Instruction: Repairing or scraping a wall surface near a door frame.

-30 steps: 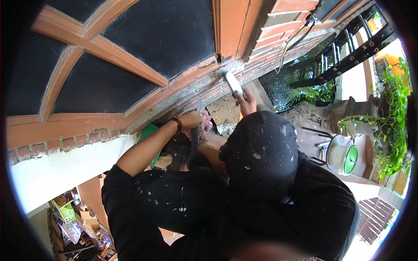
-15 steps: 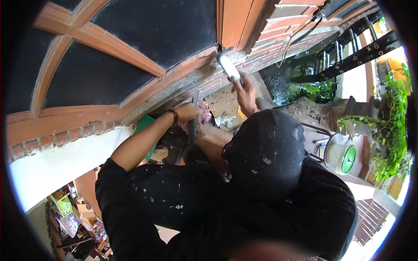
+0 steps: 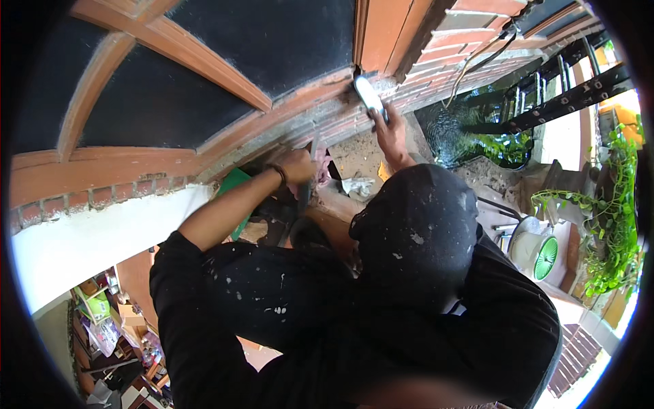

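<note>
My right hand (image 3: 392,135) is closed round the lower end of a pale, shiny, flat oblong tool (image 3: 369,94). The tool's far end is at the foot of the orange-brown window frame (image 3: 235,129), by the upright post; I cannot tell whether it touches. My left hand (image 3: 296,166), with a dark beaded bracelet at the wrist, is closed at the side of a long, thin grey flat piece (image 3: 315,148) seen edge-on. Crumpled pink plastic (image 3: 323,167) lies right behind that piece. My dark, paint-spotted bent knee (image 3: 417,235) rises between the arms.
A brick wall (image 3: 449,65) with loose cables runs off to the upper right. Beyond my right hand lies dark rippled water (image 3: 446,136) with a black ladder (image 3: 558,102) over it. A white reel with green spokes (image 3: 538,253) and trailing plants (image 3: 610,218) stand at right.
The whole view has shifted slightly, the window frame moving right and up. Both hands keep nearly the same places against the wall, still closed; the tool remains at the post's foot.
</note>
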`<action>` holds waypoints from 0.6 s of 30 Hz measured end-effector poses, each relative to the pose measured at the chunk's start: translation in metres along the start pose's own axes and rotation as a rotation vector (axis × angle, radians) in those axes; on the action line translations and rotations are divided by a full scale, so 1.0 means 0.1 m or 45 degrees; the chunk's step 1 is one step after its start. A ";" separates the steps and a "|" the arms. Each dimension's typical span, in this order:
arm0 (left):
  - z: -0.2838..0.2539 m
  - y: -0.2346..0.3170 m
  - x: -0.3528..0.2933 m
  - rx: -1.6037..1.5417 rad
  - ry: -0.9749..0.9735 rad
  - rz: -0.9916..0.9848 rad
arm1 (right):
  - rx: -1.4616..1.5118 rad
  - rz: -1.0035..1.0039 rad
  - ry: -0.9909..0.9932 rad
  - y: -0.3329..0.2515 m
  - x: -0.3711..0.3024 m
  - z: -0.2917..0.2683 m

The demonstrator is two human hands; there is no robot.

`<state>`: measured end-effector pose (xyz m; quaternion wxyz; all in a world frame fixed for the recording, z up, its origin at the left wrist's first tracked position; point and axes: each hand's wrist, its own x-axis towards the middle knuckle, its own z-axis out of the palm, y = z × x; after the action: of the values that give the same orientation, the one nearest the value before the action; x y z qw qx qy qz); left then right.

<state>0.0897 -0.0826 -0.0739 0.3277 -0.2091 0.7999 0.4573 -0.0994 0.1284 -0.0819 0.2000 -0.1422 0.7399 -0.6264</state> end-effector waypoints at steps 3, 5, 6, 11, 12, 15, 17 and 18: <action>0.02 0.55 -0.22 0.509 0.751 0.566 | 0.005 0.103 0.012 0.38 -0.16 -0.19; -0.08 0.62 -0.32 0.514 1.050 0.993 | 0.031 0.196 0.044 0.34 -0.31 -0.13; -0.09 0.73 -0.41 0.503 1.043 0.985 | 0.066 0.178 0.060 0.31 -0.32 -0.13; -0.27 0.93 -0.44 0.222 0.993 0.334 | 0.202 0.169 0.007 0.25 -0.25 -0.02; -0.26 0.90 -0.41 0.322 1.116 0.495 | 0.191 0.178 -0.009 0.23 -0.26 0.00; -0.29 0.82 -0.32 0.340 1.071 0.407 | 0.205 0.188 -0.023 0.24 -0.25 -0.02; -0.28 0.83 -0.24 0.391 1.109 0.448 | 0.266 0.140 0.042 0.31 -0.24 -0.07; -0.30 0.80 -0.25 0.451 1.163 0.470 | 0.271 0.144 0.030 0.28 -0.26 -0.02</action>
<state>0.0460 -0.0681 0.0026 -0.1102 -0.1841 0.9499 0.2272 -0.0763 0.1472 -0.1060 0.2403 -0.0709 0.6782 -0.6908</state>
